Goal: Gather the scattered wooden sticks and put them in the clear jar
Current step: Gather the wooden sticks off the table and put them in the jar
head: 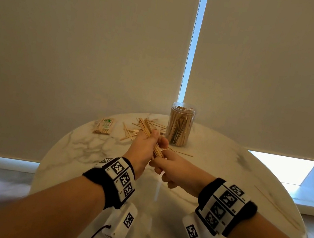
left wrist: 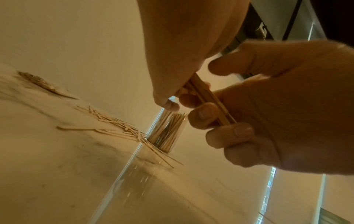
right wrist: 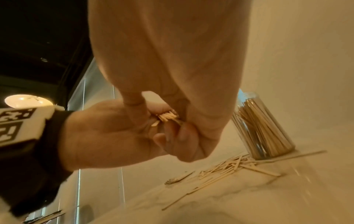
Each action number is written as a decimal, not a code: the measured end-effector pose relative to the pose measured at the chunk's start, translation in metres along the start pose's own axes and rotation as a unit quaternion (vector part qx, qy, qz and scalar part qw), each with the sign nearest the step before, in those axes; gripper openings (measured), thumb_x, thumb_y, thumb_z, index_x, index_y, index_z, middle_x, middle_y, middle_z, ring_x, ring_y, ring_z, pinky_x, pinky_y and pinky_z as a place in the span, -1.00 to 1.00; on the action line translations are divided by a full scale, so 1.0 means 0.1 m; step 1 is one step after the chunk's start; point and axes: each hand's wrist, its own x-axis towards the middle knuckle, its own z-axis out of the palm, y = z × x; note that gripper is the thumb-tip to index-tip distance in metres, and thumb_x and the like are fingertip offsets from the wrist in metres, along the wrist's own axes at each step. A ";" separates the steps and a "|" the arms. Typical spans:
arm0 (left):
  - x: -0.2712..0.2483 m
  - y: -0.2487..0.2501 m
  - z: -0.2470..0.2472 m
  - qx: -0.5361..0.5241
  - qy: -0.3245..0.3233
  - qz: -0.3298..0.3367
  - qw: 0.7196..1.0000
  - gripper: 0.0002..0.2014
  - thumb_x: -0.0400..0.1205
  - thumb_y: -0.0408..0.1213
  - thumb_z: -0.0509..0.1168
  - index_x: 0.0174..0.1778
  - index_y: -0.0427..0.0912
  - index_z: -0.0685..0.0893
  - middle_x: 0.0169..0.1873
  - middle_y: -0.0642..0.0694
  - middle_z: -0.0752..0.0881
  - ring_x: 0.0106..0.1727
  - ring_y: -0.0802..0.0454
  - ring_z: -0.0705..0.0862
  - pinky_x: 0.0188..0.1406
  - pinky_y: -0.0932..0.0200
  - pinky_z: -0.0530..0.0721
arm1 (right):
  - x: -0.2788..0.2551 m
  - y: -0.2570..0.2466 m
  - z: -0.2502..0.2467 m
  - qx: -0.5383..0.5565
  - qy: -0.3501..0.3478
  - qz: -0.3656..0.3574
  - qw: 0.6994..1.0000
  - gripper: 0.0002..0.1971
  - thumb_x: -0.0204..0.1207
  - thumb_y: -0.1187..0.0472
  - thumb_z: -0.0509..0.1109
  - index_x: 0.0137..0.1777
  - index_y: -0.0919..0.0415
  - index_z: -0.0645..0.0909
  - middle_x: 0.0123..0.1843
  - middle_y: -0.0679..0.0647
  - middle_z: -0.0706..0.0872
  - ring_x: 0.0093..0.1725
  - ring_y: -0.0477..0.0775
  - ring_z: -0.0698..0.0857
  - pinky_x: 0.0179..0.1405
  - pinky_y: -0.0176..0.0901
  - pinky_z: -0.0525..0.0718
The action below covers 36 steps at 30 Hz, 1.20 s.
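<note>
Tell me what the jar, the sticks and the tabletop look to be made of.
Jar: clear, likely plastic; the contents show through its ribbed neck.
Sticks in the left hand: pale unfinished wood, matte, flat-cut ends.
Tabletop: polished marble or marble-look, white with grey veins, glossy reflections.

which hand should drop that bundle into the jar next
Left, probably. The left hand grips the bundle of sticks along its length and sits nearer the clear jar. The right hand only pinches the bundle's near end.
</note>
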 end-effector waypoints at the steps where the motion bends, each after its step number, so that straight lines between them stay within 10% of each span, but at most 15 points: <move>1: -0.01 0.01 0.01 0.001 -0.005 0.002 1.000 -0.82 0.83 -0.14 0.09 0.18 -0.17 0.47 -0.12 -0.17 0.77 -0.14 -0.16 0.75 -0.22 -0.08 0.74 | 0.01 0.01 -0.02 -0.017 0.009 -0.001 1.000 -0.78 0.70 -0.04 0.24 0.17 0.07 0.50 -0.09 0.11 0.52 -0.34 -0.05 0.41 -0.49 -0.25 0.43; 9: 0.08 0.20 -0.01 0.001 -0.015 -0.010 1.000 -0.63 0.72 -0.14 0.32 0.39 -0.17 0.43 -0.01 -0.21 0.81 -0.09 -0.12 0.80 0.12 -0.17 0.77 | 0.04 0.13 -0.07 -0.193 0.073 -0.027 0.978 -0.68 0.80 -0.03 0.04 0.21 0.17 0.51 -0.13 0.04 0.60 -0.18 0.00 0.55 0.01 0.08 0.63; 12: 0.19 0.41 -0.12 0.003 0.056 -0.004 0.998 -0.62 0.69 0.02 0.32 0.35 -0.03 0.46 -0.01 -0.14 0.78 -0.10 -0.09 0.77 0.12 -0.19 0.76 | 0.00 0.17 -0.12 -0.242 0.065 -0.008 0.968 -0.68 0.78 -0.08 0.05 0.20 0.14 0.48 -0.05 0.06 0.63 -0.12 0.02 0.57 0.01 0.01 0.58; 19: 0.05 0.39 -0.07 0.269 -0.093 -0.021 0.958 -0.61 0.80 -0.13 0.15 0.02 -0.36 0.78 -0.18 -0.22 0.86 -0.09 -0.13 0.85 0.07 -0.14 0.81 | 0.04 0.21 -0.17 -0.332 0.113 0.014 0.936 -0.73 0.63 -0.04 0.26 -0.22 0.08 0.54 -0.31 0.00 0.57 -0.33 -0.01 0.55 -0.37 -0.20 0.46; 23: 0.02 0.35 -0.03 0.388 -0.120 -0.063 0.912 -0.62 0.76 0.01 0.22 -0.01 -0.25 0.74 -0.30 -0.16 0.85 -0.43 0.04 0.80 -0.39 0.16 0.79 | 0.05 0.27 -0.24 -0.369 0.162 0.054 0.913 -0.69 0.64 -0.04 0.26 -0.09 0.19 0.65 -0.27 0.04 0.66 -0.20 0.10 0.68 -0.24 -0.12 0.61; 26: 0.04 0.29 0.02 0.442 -0.076 0.034 0.893 -0.63 0.67 0.10 0.32 -0.09 -0.20 0.66 -0.43 -0.08 0.73 -0.66 0.20 0.56 -0.65 0.33 0.50 | 0.05 0.29 -0.27 -0.342 0.155 0.050 0.925 -0.71 0.63 -0.05 0.30 -0.08 0.17 0.66 -0.26 0.03 0.63 -0.22 0.05 0.62 -0.35 -0.20 0.51; 31: 0.04 0.29 0.06 0.458 -0.142 0.054 0.876 -0.37 0.61 0.36 0.18 -0.20 -0.19 0.78 -0.30 -0.07 0.81 -0.42 0.09 0.71 -0.44 0.21 0.71 | 0.03 0.26 -0.40 -0.336 0.153 0.041 0.929 -0.66 0.62 -0.12 0.36 -0.04 0.18 0.71 -0.24 0.06 0.66 -0.24 0.04 0.62 -0.30 -0.17 0.50; 34: 0.07 0.28 0.06 0.561 -0.124 0.093 0.813 -0.37 0.64 0.35 0.14 -0.47 -0.09 0.72 -0.61 0.07 0.66 -0.51 0.14 0.61 -0.36 0.21 0.55 | 0.01 0.28 -0.49 -0.343 0.142 0.017 0.928 -0.64 0.52 -0.24 0.43 -0.18 0.06 0.68 -0.31 -0.01 0.64 -0.33 -0.05 0.57 -0.35 -0.22 0.47; 36: 0.14 0.27 0.06 0.546 -0.069 0.102 0.829 -0.42 0.63 0.27 0.24 -0.55 -0.09 0.65 -0.71 0.07 0.53 -0.59 0.14 0.52 -0.44 0.20 0.43 | 0.00 0.27 -0.53 -0.297 0.147 -0.023 0.943 -0.59 0.47 -0.35 0.42 -0.27 0.00 0.60 -0.36 -0.05 0.61 -0.37 -0.09 0.54 -0.39 -0.23 0.45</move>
